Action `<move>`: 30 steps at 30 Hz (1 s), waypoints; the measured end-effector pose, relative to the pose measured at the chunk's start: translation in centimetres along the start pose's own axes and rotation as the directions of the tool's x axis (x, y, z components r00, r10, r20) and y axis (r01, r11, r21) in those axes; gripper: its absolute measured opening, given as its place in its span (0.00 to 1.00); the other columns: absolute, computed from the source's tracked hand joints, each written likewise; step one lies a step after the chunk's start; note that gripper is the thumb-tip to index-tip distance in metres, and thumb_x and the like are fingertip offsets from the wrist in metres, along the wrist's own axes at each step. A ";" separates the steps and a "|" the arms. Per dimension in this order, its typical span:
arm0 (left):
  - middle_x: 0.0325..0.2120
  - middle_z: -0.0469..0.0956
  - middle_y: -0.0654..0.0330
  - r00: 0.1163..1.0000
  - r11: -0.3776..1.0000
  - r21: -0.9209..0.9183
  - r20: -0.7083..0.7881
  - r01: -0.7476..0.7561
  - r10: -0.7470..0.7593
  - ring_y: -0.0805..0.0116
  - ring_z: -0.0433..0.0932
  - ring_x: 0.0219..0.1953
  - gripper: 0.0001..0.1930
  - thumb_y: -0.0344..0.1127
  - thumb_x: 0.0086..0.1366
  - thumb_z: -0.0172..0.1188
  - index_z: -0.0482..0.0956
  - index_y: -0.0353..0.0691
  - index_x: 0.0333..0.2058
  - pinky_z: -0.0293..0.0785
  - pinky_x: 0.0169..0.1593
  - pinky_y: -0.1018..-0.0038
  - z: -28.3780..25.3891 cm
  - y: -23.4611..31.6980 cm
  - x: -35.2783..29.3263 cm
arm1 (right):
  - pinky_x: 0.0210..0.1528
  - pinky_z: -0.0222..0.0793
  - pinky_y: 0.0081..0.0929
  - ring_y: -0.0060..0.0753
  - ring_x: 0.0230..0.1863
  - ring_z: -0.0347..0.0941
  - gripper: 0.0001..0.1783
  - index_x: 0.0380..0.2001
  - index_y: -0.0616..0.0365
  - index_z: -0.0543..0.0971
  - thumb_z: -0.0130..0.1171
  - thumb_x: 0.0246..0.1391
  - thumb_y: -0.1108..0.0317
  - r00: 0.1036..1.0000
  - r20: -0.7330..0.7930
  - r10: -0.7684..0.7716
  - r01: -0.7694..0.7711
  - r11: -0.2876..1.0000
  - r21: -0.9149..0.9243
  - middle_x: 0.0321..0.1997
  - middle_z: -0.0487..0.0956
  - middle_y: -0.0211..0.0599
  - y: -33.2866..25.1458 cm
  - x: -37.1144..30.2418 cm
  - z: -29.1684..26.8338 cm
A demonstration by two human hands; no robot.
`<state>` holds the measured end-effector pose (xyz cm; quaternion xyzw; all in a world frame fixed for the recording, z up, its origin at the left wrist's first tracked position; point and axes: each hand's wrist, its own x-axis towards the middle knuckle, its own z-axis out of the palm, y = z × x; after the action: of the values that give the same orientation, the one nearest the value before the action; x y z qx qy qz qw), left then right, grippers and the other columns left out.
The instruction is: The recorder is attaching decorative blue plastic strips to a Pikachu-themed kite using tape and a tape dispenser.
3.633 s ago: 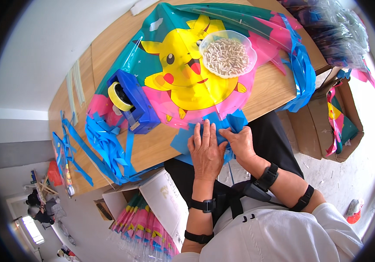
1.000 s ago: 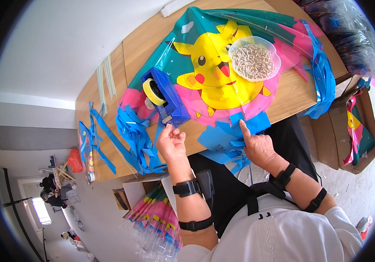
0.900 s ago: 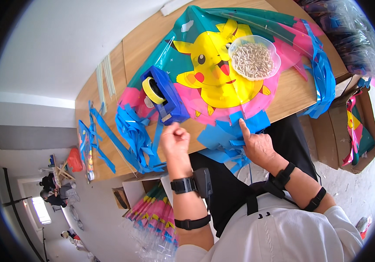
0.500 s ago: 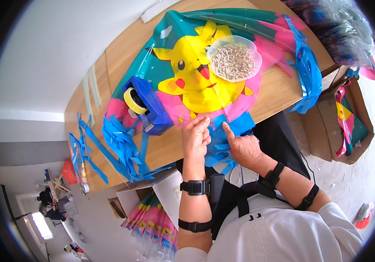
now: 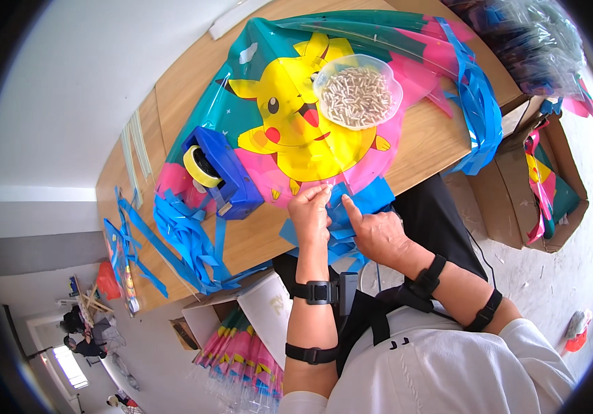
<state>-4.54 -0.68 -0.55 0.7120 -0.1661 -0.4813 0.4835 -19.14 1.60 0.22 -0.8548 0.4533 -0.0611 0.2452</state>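
Observation:
A printed plastic kite [image 5: 324, 155] in green, pink and yellow lies over the wooden table, its lower end toward me. My left hand [image 5: 312, 212] is closed, thumb and fingertips pinched at the kite's lower edge. Beside it, my right hand [image 5: 381, 234] has one digit stretched over the blue plastic tail [image 5: 372, 196] and the other fingers curled, seemingly gripping it; their tips are hidden. Left of the hands stands a blue tape dispenser [image 5: 240, 186] with a pale yellow roll [image 5: 200, 165]. A clear bowl [image 5: 396, 90] of small pale tubes [image 5: 357, 96] rests on the kite.
Blue streamers [image 5: 186, 234] spread over the left of the table [image 5: 441, 141], and more streamers [image 5: 479, 103] hang at the right edge. Thin white sticks [image 5: 138, 148] lie far left. Below are an open cardboard box [image 5: 500, 207] and a box of bundled kites [image 5: 248, 345]. Plastic-wrapped goods [image 5: 538, 45] fill the upper right.
The view has shifted slightly, so the table things sit a little farther left. Both hands keep nearly the same hold at the kite's lower edge.

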 end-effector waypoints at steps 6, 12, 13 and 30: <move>0.14 0.65 0.72 0.999 0.998 0.043 -0.001 -0.048 0.048 0.85 0.55 0.09 0.08 0.29 0.57 0.62 0.80 0.34 0.35 0.47 0.12 0.83 0.1 -0.6 0.3 | 0.24 0.71 0.38 0.43 0.21 0.77 0.39 0.63 0.61 0.57 0.53 0.45 0.73 0.998 0.052 0.032 -0.034 0.998 0.049 0.20 0.79 0.45 -0.3 0.6 -1.6; 0.12 0.60 0.72 0.933 0.935 -0.027 -0.087 -0.353 0.349 0.84 0.54 0.10 0.09 0.29 0.61 0.57 0.78 0.34 0.40 0.48 0.12 0.82 0.3 -1.4 0.4 | 0.25 0.72 0.36 0.43 0.22 0.78 0.40 0.63 0.63 0.57 0.54 0.44 0.73 0.989 0.134 0.057 -0.056 0.998 -0.013 0.21 0.79 0.45 -0.9 0.9 -1.9; 0.12 0.60 0.71 0.906 0.911 0.025 -0.097 -0.411 0.412 0.83 0.56 0.10 0.12 0.28 0.62 0.54 0.75 0.34 0.44 0.49 0.13 0.82 0.2 -1.1 0.6 | 0.25 0.72 0.36 0.43 0.22 0.78 0.40 0.63 0.63 0.57 0.54 0.43 0.73 0.989 0.139 0.059 -0.058 0.998 -0.011 0.21 0.79 0.45 -1.0 0.9 -2.1; 0.17 0.68 0.69 0.964 0.976 -0.046 0.150 -0.213 0.218 0.82 0.63 0.17 0.08 0.34 0.57 0.63 0.76 0.38 0.25 0.58 0.21 0.83 0.5 0.5 -5.9 | 0.36 0.70 0.48 0.61 0.34 0.74 0.19 0.43 0.64 0.66 0.54 0.48 0.68 0.949 -0.111 0.294 -0.190 0.818 0.542 0.28 0.77 0.59 1.2 0.3 -1.5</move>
<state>-7.69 2.97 2.94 0.6433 -0.2725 -0.4818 0.5290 -20.40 0.25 0.90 -0.6804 0.5459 -0.2320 0.4304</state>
